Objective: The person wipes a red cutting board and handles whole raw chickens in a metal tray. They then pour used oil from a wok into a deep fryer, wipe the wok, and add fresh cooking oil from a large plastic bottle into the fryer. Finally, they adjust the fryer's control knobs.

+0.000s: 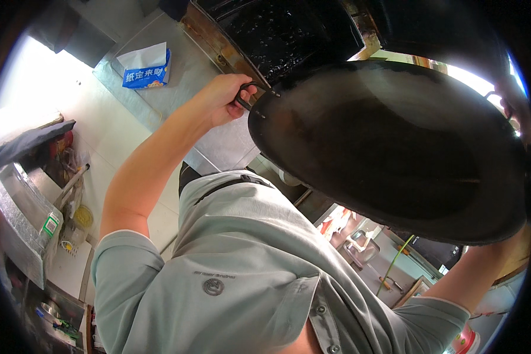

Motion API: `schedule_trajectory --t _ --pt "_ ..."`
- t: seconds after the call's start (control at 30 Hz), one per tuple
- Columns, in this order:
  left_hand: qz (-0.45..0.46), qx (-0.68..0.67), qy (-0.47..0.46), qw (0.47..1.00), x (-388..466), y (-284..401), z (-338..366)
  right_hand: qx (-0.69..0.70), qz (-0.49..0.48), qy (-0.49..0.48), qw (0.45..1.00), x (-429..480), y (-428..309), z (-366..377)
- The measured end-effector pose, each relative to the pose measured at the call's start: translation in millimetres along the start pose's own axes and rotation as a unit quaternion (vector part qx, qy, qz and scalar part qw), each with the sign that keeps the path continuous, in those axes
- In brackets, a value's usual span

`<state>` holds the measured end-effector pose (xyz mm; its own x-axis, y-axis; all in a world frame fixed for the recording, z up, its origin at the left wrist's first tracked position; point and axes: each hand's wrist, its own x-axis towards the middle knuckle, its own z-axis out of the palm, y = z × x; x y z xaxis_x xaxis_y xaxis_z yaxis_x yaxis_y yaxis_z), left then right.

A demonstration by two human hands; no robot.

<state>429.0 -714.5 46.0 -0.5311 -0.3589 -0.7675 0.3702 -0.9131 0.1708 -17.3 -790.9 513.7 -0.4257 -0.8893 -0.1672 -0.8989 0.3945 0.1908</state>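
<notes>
A large black wok [380,150] is held up in front of me, tilted so that its bare, dark inside faces me. My left hand [234,99] is closed around the wok's metal loop handle [242,99] on the left. At the far right rim, in shadow, my right hand [515,108] has its fingers curled at the opposite loop handle [491,94]. Most of my right forearm [480,270] passes behind the wok. The wok's underside cannot be seen.
A blue tissue pack [147,73] lies on the steel counter [177,44], beside a black, wet-looking basin [287,31]. Below the wok, a steel tray [363,248], wooden-handled tools [388,284] and a black appliance [433,253] occupy another worktop. A metal container [22,221] stands left.
</notes>
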Motion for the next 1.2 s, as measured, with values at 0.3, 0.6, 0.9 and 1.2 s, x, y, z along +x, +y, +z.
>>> schedule_trajectory --t 0.3,0.6,0.9,1.2 --pt "0.041 -0.011 0.003 0.999 -1 20 15 -0.006 -0.018 0.004 1.0 14 -4 -4" --pt "0.056 -0.016 0.002 0.998 7 25 20 -0.019 -0.05 0.012 0.999 35 -21 -13" --pt "0.035 0.003 0.007 0.999 14 24 18 -0.023 -0.051 0.017 0.998 36 -19 -17" --pt "0.028 0.012 0.018 0.999 14 18 20 -0.027 -0.042 0.019 0.999 29 -16 -17"
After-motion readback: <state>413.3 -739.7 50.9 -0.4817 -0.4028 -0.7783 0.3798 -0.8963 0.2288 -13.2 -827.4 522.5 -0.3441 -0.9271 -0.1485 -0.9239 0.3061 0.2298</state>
